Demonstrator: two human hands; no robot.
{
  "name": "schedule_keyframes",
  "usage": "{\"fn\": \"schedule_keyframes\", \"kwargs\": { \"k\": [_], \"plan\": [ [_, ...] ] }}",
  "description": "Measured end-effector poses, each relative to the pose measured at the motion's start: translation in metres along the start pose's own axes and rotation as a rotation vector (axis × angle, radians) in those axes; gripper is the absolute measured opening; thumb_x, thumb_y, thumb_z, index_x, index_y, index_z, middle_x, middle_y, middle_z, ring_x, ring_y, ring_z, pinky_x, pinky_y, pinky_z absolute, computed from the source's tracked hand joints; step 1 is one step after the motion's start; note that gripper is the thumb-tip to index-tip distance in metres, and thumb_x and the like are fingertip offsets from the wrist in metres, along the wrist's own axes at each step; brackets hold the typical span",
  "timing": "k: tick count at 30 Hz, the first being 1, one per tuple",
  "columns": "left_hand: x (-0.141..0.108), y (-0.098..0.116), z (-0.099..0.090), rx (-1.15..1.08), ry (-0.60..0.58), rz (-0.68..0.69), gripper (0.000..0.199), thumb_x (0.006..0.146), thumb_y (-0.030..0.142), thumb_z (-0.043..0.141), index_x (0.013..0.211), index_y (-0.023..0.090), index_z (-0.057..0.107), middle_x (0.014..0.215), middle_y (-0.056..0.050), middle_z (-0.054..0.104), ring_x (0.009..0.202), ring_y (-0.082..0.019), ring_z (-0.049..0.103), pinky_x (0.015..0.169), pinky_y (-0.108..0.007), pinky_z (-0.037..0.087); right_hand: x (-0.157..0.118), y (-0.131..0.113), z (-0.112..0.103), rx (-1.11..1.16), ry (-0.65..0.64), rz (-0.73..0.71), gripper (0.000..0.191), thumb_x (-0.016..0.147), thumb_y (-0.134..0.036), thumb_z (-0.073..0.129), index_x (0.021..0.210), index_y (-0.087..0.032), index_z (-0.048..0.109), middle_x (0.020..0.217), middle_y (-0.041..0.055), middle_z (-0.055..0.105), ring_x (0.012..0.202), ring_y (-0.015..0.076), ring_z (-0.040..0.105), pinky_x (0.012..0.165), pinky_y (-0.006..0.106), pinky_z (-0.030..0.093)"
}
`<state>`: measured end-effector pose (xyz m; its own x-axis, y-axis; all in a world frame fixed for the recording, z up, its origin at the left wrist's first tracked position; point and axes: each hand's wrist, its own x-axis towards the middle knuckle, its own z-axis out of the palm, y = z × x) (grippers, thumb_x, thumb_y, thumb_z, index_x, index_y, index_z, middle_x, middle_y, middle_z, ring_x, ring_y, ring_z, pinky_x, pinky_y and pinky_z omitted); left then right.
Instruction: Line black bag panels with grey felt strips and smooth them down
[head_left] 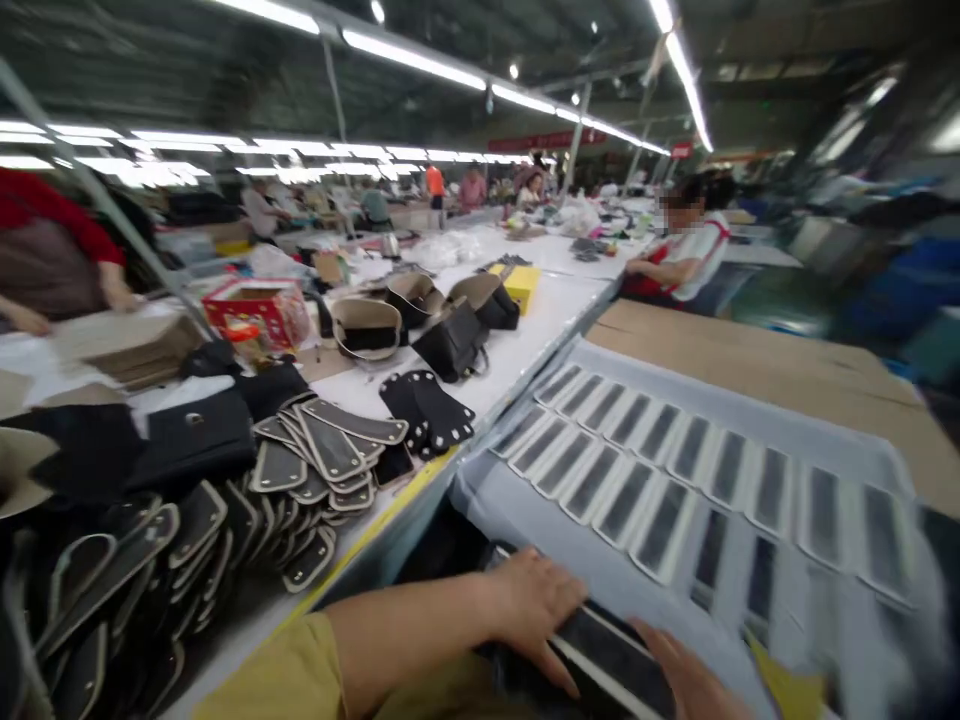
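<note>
Low in the view, my left hand point(529, 605) rests on the left end of a black leather piece with pale edging point(619, 645), its fingers stretched and the thumb apart. At the right end of that piece is my right hand point(686, 675), with straight fingers along its side and the wrist cut off by the frame's bottom. More dark material lies under and beside my left hand, too shadowed to make out. Just beyond, black strips with whitish borders point(664, 535) lie in rows on a grey-covered board point(510, 490). A yellow scrap point(787, 680) is right of my right hand.
Left, a white table holds piled black flaps with pale trim point(330, 440), black scalloped pieces point(427, 410), dark bags point(454, 340) and a red box point(259, 310). Brown cardboard point(750, 360) lies behind the board. Co-workers sit right point(690, 255) and stand left point(52, 250).
</note>
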<state>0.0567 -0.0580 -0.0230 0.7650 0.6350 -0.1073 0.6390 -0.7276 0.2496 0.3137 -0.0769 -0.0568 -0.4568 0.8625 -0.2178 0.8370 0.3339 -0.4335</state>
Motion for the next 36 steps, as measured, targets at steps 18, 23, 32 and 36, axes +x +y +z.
{"fn": "schedule_keyframes", "kwargs": {
  "k": [18,23,32,36],
  "plan": [
    [-0.004,0.007,0.011,-0.106,0.024,-0.066,0.088,0.062,0.064,0.061,0.132,0.019,0.033,0.133,-0.009,0.045,0.118,-0.028,0.040,0.103,-0.041,0.020,-0.021,-0.018,-0.038,0.170,-0.132,-0.086,0.081,0.068,-0.054,0.062,0.134,-0.015,0.036,0.133,0.0138,0.045,0.121,0.0273,0.042,0.103,0.041,0.031],
    [-0.001,0.008,0.015,-0.074,0.071,-0.047,0.085,0.061,0.062,0.063,0.127,0.016,0.039,0.124,-0.011,0.051,0.110,-0.029,0.046,0.099,-0.039,0.025,-0.024,-0.024,-0.030,0.011,-0.062,-0.101,0.089,0.058,-0.047,0.072,0.131,-0.008,0.038,0.125,0.0179,0.049,0.114,0.0298,0.046,0.099,0.040,0.034],
    [0.004,0.021,0.019,-0.041,0.090,-0.093,0.090,0.060,0.070,0.059,0.127,0.012,0.041,0.124,-0.015,0.052,0.110,-0.031,0.046,0.099,-0.042,0.026,-0.011,-0.033,-0.030,0.105,-0.104,-0.092,0.080,0.060,-0.047,0.072,0.126,-0.013,0.044,0.113,0.0132,0.057,0.105,0.0280,0.052,0.092,0.040,0.040],
    [-0.010,0.009,0.015,-0.093,0.033,-0.036,0.091,0.062,0.068,0.059,0.134,0.019,0.032,0.135,-0.011,0.044,0.121,-0.029,0.040,0.107,-0.044,0.015,-0.010,-0.030,-0.033,0.172,-0.128,-0.099,0.065,0.069,-0.046,0.065,0.124,-0.017,0.048,0.116,0.0102,0.058,0.106,0.0257,0.053,0.094,0.039,0.039]
  ]
}}
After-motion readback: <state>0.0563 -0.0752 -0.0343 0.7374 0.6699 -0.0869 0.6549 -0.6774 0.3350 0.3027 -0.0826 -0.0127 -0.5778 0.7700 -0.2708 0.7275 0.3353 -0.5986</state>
